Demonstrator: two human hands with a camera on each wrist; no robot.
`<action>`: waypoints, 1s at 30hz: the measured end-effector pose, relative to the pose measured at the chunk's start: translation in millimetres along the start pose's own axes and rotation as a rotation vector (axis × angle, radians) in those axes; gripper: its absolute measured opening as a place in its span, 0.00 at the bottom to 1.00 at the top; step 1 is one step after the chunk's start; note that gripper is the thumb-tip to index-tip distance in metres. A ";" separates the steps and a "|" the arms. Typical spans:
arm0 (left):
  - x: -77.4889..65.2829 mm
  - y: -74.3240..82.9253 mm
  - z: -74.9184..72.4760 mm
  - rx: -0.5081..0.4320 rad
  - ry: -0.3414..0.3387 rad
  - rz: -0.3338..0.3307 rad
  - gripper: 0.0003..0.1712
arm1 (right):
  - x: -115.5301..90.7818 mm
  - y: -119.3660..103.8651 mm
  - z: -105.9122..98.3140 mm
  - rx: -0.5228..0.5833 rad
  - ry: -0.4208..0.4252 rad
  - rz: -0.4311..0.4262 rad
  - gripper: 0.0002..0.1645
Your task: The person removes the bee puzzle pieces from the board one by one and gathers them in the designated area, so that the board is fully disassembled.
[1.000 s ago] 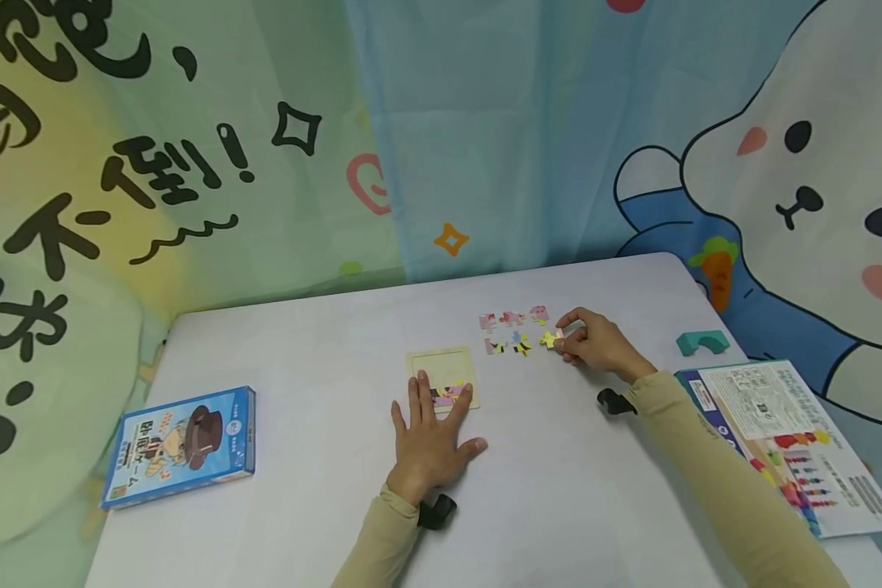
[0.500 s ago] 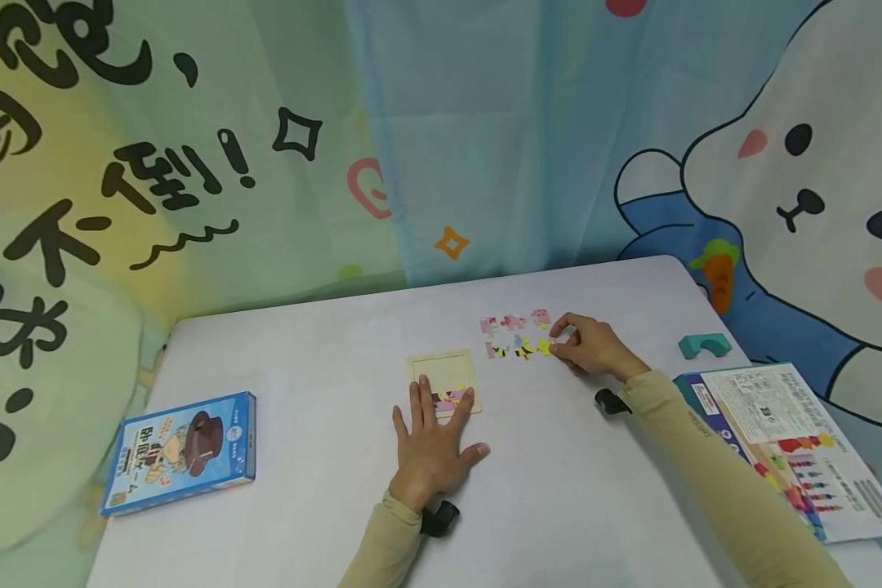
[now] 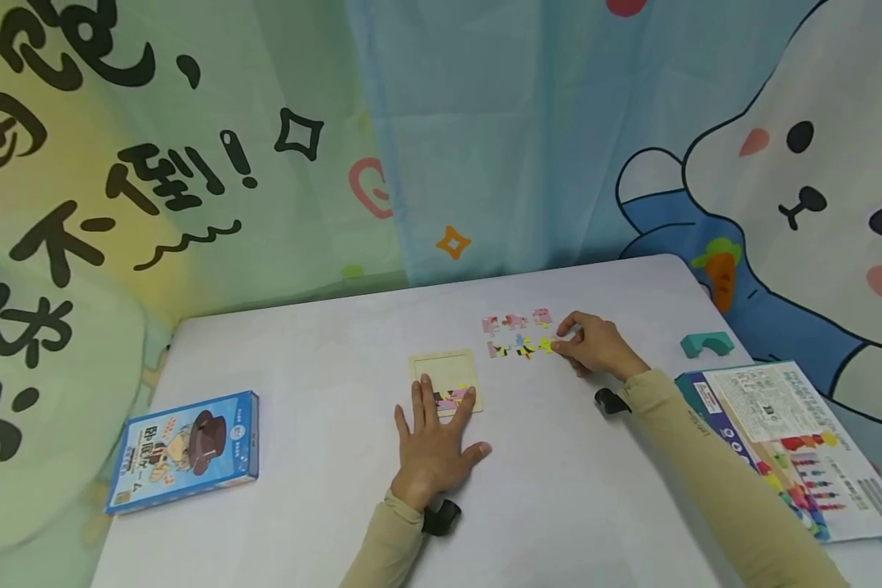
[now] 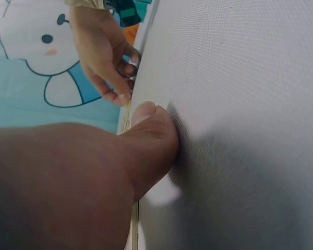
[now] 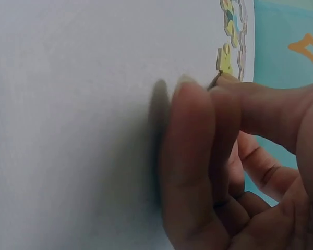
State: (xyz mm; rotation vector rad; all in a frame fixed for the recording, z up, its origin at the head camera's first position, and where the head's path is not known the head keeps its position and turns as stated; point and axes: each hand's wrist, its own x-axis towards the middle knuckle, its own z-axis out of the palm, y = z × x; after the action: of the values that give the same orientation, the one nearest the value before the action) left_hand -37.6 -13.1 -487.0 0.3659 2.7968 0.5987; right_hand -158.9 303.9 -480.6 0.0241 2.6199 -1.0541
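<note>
My left hand (image 3: 432, 449) lies palm down with spread fingers resting on a small wooden puzzle tray (image 3: 441, 365). Pink, yellow and dark pieces (image 3: 452, 397) fill the tray's lower part, some hidden by my fingers. My right hand (image 3: 601, 347) has its thumb and curled fingers at the right edge of a yellow puzzle piece (image 3: 546, 345), pinching it on the table. In the right wrist view my thumb tip meets the yellow piece (image 5: 225, 60); the index fingertip is hidden there. Beside it lie a bee-patterned piece (image 3: 524, 349) and several pink ones (image 3: 515, 321), in two rows.
A blue picture box (image 3: 184, 451) lies at the left of the white table (image 3: 323, 425). To the right are a green arch block (image 3: 707, 344) and a white-backed box (image 3: 801, 449), partly behind my right sleeve. A printed curtain (image 3: 463, 139) hangs behind the table.
The yellow puzzle piece has shifted slightly left and nearer, into line with the lower row; it stays put over the last half second. My left hand keeps its place on the tray.
</note>
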 end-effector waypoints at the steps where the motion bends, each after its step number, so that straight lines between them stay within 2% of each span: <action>1: 0.1 -0.8 1.5 -0.007 0.005 0.002 0.47 | 0.5 0.7 -0.5 0.010 -0.004 0.005 0.20; 5: 0.8 -3.6 6.0 -0.022 0.023 0.010 0.47 | 3.0 2.3 -3.0 0.051 -0.010 0.020 0.19; 15: -2.0 2.1 -0.2 0.015 -0.002 0.000 0.46 | 3.5 5.0 -7.6 0.096 -0.026 0.050 0.20; 18: -2.5 3.3 -1.2 -0.003 0.002 0.005 0.46 | 3.1 4.5 -8.6 0.083 -0.011 0.044 0.20; 23: -0.3 1.2 5.3 -0.056 0.019 0.013 0.47 | 2.7 5.5 -9.9 0.076 0.005 0.049 0.20; 30: 1.0 1.7 11.1 -0.081 0.044 -0.024 0.45 | 2.5 5.4 -8.1 0.082 0.006 0.054 0.22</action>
State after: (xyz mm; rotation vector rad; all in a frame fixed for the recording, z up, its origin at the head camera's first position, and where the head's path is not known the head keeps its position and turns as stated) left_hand -34.9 -7.2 -496.2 0.3061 2.8038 0.7200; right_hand -162.9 313.0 -479.5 0.1156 2.5645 -1.1437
